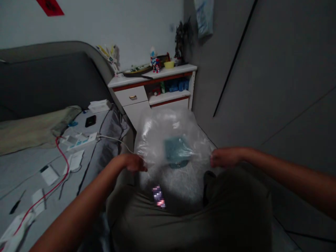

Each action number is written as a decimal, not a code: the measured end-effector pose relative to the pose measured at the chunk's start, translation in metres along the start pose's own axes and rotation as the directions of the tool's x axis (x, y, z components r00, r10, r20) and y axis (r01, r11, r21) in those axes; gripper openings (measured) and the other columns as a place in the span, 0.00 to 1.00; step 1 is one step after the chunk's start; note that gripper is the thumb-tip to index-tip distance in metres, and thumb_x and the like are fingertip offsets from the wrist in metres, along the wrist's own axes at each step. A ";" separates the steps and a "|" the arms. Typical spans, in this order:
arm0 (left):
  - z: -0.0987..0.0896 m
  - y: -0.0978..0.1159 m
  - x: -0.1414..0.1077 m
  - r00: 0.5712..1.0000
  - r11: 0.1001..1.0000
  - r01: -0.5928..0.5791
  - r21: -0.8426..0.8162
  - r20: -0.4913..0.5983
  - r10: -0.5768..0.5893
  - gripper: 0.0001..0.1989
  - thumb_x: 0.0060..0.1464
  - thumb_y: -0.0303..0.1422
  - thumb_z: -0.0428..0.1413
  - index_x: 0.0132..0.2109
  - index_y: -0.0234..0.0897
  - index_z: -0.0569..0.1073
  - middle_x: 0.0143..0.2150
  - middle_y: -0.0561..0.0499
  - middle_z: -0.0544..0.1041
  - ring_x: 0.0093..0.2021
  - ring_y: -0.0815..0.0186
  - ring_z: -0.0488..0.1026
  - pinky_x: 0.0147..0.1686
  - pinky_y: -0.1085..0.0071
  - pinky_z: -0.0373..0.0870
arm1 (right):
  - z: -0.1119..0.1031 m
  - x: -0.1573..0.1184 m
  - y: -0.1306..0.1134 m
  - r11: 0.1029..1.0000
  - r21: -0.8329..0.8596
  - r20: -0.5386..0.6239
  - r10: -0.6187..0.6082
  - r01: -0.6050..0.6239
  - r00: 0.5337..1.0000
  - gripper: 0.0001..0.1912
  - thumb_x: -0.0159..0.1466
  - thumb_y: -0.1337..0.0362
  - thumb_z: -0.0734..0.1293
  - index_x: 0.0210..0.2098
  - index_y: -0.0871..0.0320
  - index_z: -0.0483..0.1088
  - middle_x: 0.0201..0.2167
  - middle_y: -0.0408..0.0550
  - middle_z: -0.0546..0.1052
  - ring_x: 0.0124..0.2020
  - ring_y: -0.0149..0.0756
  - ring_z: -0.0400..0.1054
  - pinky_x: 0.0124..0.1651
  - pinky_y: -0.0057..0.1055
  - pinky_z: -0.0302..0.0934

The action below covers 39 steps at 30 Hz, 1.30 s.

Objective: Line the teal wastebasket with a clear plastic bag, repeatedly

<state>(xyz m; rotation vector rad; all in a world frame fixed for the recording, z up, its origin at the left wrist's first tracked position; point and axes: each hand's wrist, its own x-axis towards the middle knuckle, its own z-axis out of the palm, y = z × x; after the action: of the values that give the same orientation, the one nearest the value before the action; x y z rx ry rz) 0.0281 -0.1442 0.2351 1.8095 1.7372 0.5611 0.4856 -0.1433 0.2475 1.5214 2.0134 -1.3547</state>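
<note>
Spread wide apart: left hand (131, 163), right hand (225, 156), fingers curled at 9 and 3 o'clock edges of clear bubble wrap (168, 131); pinch unclear. Teal item (177, 150) inside, mid-wrap. Even hold from both sides best, bulk centred, short of white drawer unit (131, 96) at 12 o'clock.

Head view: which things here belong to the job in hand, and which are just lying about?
Job in hand: left hand, right hand, clear plastic wrap, teal item inside it.
Lying about: black phone, red cable, white paper, yellow bowl.
</note>
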 end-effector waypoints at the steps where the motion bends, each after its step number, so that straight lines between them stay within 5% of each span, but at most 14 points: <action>1: -0.002 0.000 0.000 0.993 1.000 -0.007 0.000 0.114 0.007 0.14 0.61 0.41 0.66 0.50 0.39 0.82 0.50 0.46 0.83 0.47 0.57 0.80 0.47 0.61 0.80 | -0.001 -0.001 0.006 1.000 0.003 0.033 -0.022 0.021 0.999 0.10 0.67 0.58 0.73 0.36 0.59 0.77 0.23 0.44 0.74 0.20 0.29 0.65 0.23 0.25 0.59; 4: -0.005 0.000 0.014 0.886 0.998 -0.056 -0.028 0.460 0.063 0.09 0.47 0.38 0.70 0.37 0.41 0.87 0.37 0.49 0.86 0.42 0.55 0.82 0.45 0.66 0.78 | -0.018 0.009 0.019 0.983 0.159 -0.147 -0.071 0.094 0.987 0.13 0.69 0.54 0.69 0.42 0.59 0.72 0.24 0.42 0.73 0.17 0.26 0.60 0.20 0.24 0.53; 6: -0.002 -0.001 0.030 0.860 0.994 -0.107 -0.003 0.501 0.094 0.12 0.48 0.39 0.66 0.40 0.43 0.88 0.42 0.48 0.88 0.47 0.54 0.83 0.50 0.66 0.76 | -0.033 0.020 0.019 0.943 0.311 -0.349 0.001 0.115 0.937 0.12 0.70 0.57 0.67 0.48 0.58 0.67 0.23 0.39 0.71 0.16 0.25 0.57 0.20 0.23 0.51; 10: 0.019 -0.006 0.059 0.933 0.953 -0.159 0.259 0.356 0.059 0.19 0.56 0.42 0.59 0.49 0.41 0.87 0.57 0.42 0.84 0.59 0.51 0.80 0.60 0.64 0.71 | -0.054 0.034 0.010 0.832 0.533 -0.529 0.186 0.154 0.828 0.18 0.70 0.66 0.64 0.57 0.53 0.56 0.22 0.33 0.68 0.14 0.24 0.52 0.21 0.21 0.54; 13: 0.035 -0.009 0.068 0.973 0.873 -0.102 0.477 0.231 -0.013 0.28 0.62 0.47 0.56 0.62 0.36 0.81 0.64 0.34 0.79 0.65 0.46 0.75 0.64 0.59 0.68 | -0.062 0.037 0.004 0.845 0.496 -0.581 0.154 0.198 0.799 0.14 0.69 0.69 0.61 0.53 0.52 0.59 0.21 0.32 0.64 0.14 0.24 0.51 0.23 0.21 0.56; 18: 0.043 0.002 0.062 0.991 0.780 0.090 0.619 0.024 -0.134 0.41 0.63 0.58 0.51 0.73 0.35 0.67 0.64 0.28 0.77 0.63 0.36 0.76 0.57 0.49 0.72 | -0.076 0.038 0.000 0.990 0.135 -0.580 0.055 0.029 0.813 0.13 0.69 0.66 0.60 0.42 0.60 0.76 0.23 0.43 0.70 0.18 0.28 0.61 0.26 0.27 0.60; 21: 0.043 0.012 0.058 0.991 0.758 0.120 0.641 -0.031 -0.130 0.45 0.59 0.57 0.57 0.75 0.38 0.63 0.60 0.28 0.80 0.58 0.35 0.78 0.54 0.49 0.74 | -0.081 0.038 -0.006 0.984 -0.159 -0.643 -0.044 -0.077 0.765 0.17 0.68 0.64 0.64 0.51 0.58 0.82 0.38 0.51 0.82 0.36 0.40 0.76 0.43 0.32 0.69; 24: 0.046 0.019 0.053 0.992 0.755 0.124 0.644 -0.064 -0.109 0.51 0.58 0.55 0.60 0.80 0.41 0.52 0.57 0.31 0.82 0.57 0.38 0.80 0.53 0.51 0.75 | -0.076 0.038 -0.015 0.936 -0.308 -0.730 -0.119 -0.169 0.673 0.25 0.69 0.57 0.68 0.63 0.54 0.76 0.57 0.54 0.81 0.56 0.50 0.75 0.59 0.38 0.67; 29: 0.062 0.027 0.041 0.989 0.766 0.146 0.626 -0.103 -0.105 0.56 0.57 0.52 0.63 0.81 0.42 0.44 0.57 0.32 0.82 0.54 0.40 0.81 0.51 0.53 0.75 | -0.052 0.038 -0.028 0.912 -0.273 -0.811 -0.048 -0.305 0.583 0.46 0.67 0.46 0.71 0.78 0.52 0.56 0.55 0.63 0.80 0.55 0.62 0.75 0.57 0.52 0.67; 32: 0.074 0.031 0.032 0.988 0.786 0.152 0.599 -0.103 -0.112 0.55 0.56 0.47 0.65 0.80 0.42 0.45 0.56 0.32 0.82 0.53 0.41 0.82 0.49 0.54 0.75 | -0.041 0.042 -0.027 0.914 -0.267 -0.812 -0.044 -0.305 0.582 0.51 0.66 0.48 0.74 0.80 0.53 0.49 0.51 0.66 0.81 0.54 0.65 0.75 0.56 0.53 0.66; 35: 0.085 0.030 0.028 0.989 0.809 0.145 0.570 -0.049 -0.143 0.49 0.55 0.42 0.67 0.78 0.44 0.54 0.55 0.35 0.83 0.53 0.42 0.82 0.49 0.56 0.75 | -0.038 0.047 -0.021 0.881 -0.334 -0.761 -0.042 -0.335 0.647 0.53 0.66 0.48 0.74 0.80 0.51 0.46 0.53 0.68 0.80 0.55 0.66 0.75 0.54 0.53 0.66; 39: 0.094 0.018 0.032 0.987 0.856 0.130 0.501 0.015 -0.159 0.42 0.51 0.42 0.70 0.71 0.45 0.67 0.58 0.37 0.82 0.58 0.43 0.79 0.49 0.59 0.74 | -0.038 0.046 -0.017 0.860 -0.359 -0.691 0.017 -0.363 0.723 0.45 0.64 0.49 0.75 0.76 0.48 0.59 0.60 0.65 0.76 0.56 0.63 0.74 0.53 0.49 0.67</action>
<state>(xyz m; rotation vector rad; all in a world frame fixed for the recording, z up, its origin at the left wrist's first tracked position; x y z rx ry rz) 0.1050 -0.1230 0.1738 1.9751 2.0947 -0.0167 0.4638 -0.0852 0.2448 2.0636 2.2221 -0.1462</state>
